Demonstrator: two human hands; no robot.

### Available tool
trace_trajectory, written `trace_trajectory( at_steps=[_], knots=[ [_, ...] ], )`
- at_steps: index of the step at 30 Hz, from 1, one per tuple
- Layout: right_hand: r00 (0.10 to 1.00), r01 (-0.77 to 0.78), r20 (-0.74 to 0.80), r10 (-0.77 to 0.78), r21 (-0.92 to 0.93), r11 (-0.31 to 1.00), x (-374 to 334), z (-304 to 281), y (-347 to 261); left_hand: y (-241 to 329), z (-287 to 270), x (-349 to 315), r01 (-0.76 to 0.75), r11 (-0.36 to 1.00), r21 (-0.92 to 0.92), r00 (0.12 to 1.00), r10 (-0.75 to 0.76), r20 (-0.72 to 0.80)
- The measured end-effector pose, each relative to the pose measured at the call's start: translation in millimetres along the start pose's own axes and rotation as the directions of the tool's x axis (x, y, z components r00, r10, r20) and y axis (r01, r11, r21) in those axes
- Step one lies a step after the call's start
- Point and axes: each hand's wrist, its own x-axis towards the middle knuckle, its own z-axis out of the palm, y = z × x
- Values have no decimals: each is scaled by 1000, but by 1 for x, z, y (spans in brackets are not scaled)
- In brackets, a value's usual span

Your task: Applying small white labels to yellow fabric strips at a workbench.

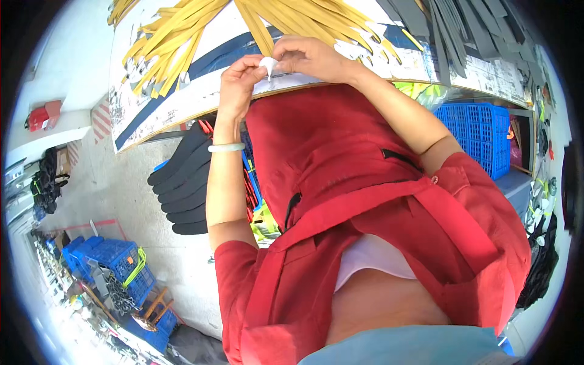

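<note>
Above the front edge of the white worktable (167,125), both hands come together at a small white piece (268,64), too small to name. My left hand (238,85) pinches it from the left between thumb and fingers. From the right, my right hand (313,59) has its fingers curled against the same piece, partly hiding it. One yellow strap (254,29) runs down from a bundle to just behind my hands, and whether it joins the white piece is hidden. More yellow strips (176,39) fan out across the table beyond.
Grey strips (459,30) hang over the table's right end. A blue crate (471,137) stands beneath it. Black padded pieces (185,182) are stacked left of my legs. Further left on the floor are more blue crates (125,261) and a wooden stool (155,309).
</note>
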Motion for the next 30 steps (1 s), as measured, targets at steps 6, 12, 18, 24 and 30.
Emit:
trace_trajectory(
  at_steps=[6,12,18,24,30],
  knots=[
    [994,17,112,-18,11,1000,13,-8,-11,24,9,-4,43,993,-111,999,-41,19],
    [990,-133,74,118,239,962,13,0,-11,31,12,-9,-90,973,211,996,86,30],
    [865,153,-261,-428,-676,721,11,40,2,5,38,-11,-103,678,728,820,472,-324],
    [932,184,-276,-234,-197,963,-4,25,20,32,32,-22,-79,975,208,974,121,-193],
    [984,-49,-150,101,315,948,-4,30,1,34,18,-27,-59,921,385,988,108,-106]
  ],
)
